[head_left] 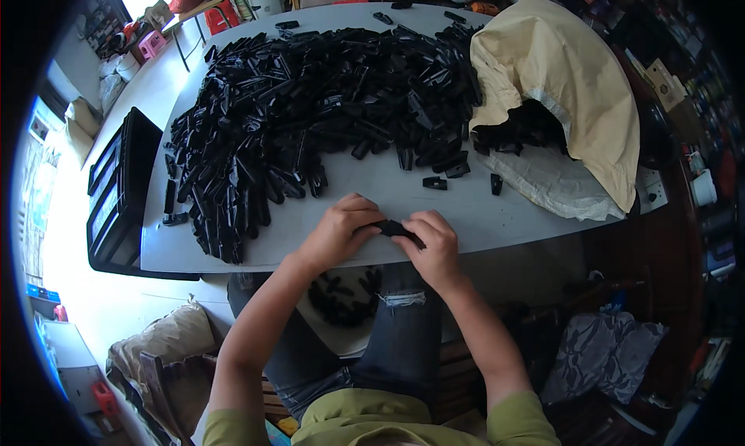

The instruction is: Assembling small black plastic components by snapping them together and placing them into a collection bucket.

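Between my hands, at the near edge of a grey-white table point(291, 233), is a small elongated black plastic part point(394, 228). My left hand point(345, 227) pinches its left end, and my right hand point(431, 240) grips the right end. The fingers cover much of the part, so its exact kind does not show. A large heap of similar black parts point(310, 97) spreads over the table beyond my hands. Two loose black pieces, one point(434, 183) and another point(496, 184), lie just past my right hand.
A beige sack point(555, 66) lies on the table's right side, its mouth toward me with black parts inside. Left of the table stands a black crate point(124, 198). More black parts point(341, 299) lie below the table edge, between my knees. A patterned cloth point(601, 357) is at lower right.
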Action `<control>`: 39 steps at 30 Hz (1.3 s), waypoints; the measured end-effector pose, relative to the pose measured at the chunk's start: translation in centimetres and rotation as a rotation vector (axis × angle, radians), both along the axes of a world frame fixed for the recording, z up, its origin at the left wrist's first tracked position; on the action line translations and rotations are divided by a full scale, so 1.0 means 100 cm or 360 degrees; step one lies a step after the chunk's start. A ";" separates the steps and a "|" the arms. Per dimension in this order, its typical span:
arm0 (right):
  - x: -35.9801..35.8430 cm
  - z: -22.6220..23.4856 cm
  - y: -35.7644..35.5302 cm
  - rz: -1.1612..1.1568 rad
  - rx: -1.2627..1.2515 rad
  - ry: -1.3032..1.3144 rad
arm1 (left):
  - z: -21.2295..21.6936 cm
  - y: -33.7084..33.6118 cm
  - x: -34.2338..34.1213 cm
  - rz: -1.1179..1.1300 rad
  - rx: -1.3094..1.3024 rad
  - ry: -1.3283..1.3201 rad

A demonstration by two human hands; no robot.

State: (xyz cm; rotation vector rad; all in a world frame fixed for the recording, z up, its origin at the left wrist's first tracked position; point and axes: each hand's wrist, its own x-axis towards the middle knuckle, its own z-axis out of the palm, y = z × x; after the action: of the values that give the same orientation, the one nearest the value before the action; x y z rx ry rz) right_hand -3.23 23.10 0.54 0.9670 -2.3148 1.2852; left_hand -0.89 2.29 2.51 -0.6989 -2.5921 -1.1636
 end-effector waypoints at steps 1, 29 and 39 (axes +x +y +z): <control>-0.002 0.002 -0.002 0.0023 0.0026 -0.0053 | 0.001 -0.001 0.002 0.0003 -0.0009 0.0006; -0.014 -0.006 0.045 -0.0400 -0.0067 -0.0020 | 0.002 0.032 -0.058 0.0147 -0.0866 0.0651; -0.003 0.010 0.034 -0.0432 0.0399 -0.0057 | -0.001 0.014 0.004 0.0246 -0.0920 0.0736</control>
State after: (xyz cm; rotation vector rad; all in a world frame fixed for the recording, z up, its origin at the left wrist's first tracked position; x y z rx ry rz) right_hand -3.49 26.54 1.49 0.6721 -2.5720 0.9292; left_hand -0.49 3.68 2.38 -0.7409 -2.4996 -0.1550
